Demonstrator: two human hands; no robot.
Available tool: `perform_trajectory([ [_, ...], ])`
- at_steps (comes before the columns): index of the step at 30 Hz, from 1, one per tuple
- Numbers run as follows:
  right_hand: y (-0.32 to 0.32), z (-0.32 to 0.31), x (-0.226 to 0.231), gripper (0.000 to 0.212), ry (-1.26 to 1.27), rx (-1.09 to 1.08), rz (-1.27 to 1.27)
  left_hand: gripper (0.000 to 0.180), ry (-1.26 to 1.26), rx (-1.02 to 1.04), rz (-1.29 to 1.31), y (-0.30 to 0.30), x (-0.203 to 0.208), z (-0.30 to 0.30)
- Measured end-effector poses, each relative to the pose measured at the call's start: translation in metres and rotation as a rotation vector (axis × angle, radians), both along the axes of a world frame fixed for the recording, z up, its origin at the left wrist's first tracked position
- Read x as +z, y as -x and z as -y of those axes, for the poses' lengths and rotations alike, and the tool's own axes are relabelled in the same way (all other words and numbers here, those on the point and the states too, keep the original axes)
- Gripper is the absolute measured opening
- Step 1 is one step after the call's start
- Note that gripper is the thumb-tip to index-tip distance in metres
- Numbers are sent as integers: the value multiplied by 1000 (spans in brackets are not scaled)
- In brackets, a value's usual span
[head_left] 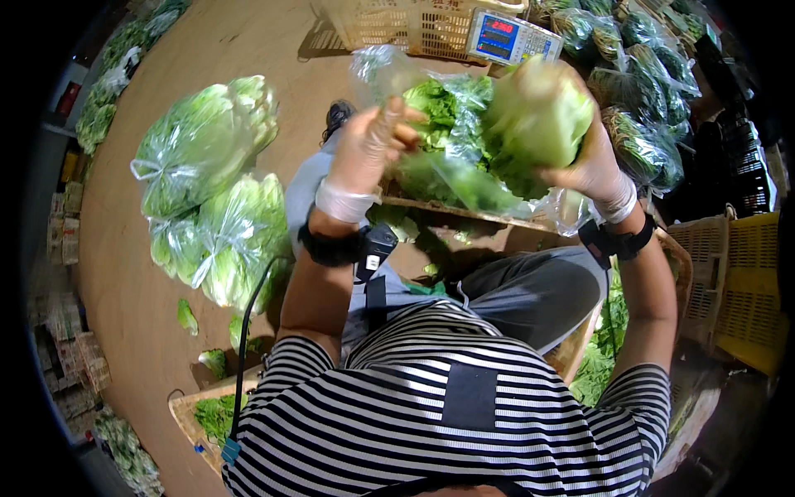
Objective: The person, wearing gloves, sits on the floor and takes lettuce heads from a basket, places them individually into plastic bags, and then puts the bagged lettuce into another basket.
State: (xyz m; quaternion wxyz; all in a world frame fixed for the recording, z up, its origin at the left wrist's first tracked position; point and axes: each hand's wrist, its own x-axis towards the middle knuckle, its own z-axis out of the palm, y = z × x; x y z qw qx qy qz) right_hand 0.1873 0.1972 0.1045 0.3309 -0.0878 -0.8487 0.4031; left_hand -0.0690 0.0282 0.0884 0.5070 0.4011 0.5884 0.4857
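My right hand (592,161), in a thin translucent glove, grips a pale green head of lettuce (538,124), blurred by motion. My left hand (368,145), gloved alike, is raised at the left of a transparent plastic bag (385,70); its blurred fingers look apart, with nothing seen in them. Between the hands, leafy greens (439,108) lie in and around plastic film, on a low surface with a wooden edge (455,213). The lettuce is held over the right part of this pile and hides some of it.
Bagged lettuces (199,149) stand on the brown floor at left, with loose leaves (187,317) nearer me. A scale display (513,37) is before a yellow crate (397,25) at the far side. Bagged greens (642,91) are piled far right; a yellow crate (749,282) stands right.
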Motion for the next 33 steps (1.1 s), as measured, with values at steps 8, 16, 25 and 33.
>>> perform_trajectory([
  [8, 68, -50, -69, 86, -302, -2, 595, 38, -196, 402, 199, 40, -85, -68],
  [16, 173, -12, -203, 86, -734, -248, 690, 10, -344, 68, 629, 56, -37, -44],
  [25, 165, -21, -168, 51, -467, -133, 563, 27, -431, -85, 872, 81, -64, -42],
  [33, 12, -154, -229, 47, 1357, -405, 407, 49, -422, -123, 911, 79, -61, -49],
])
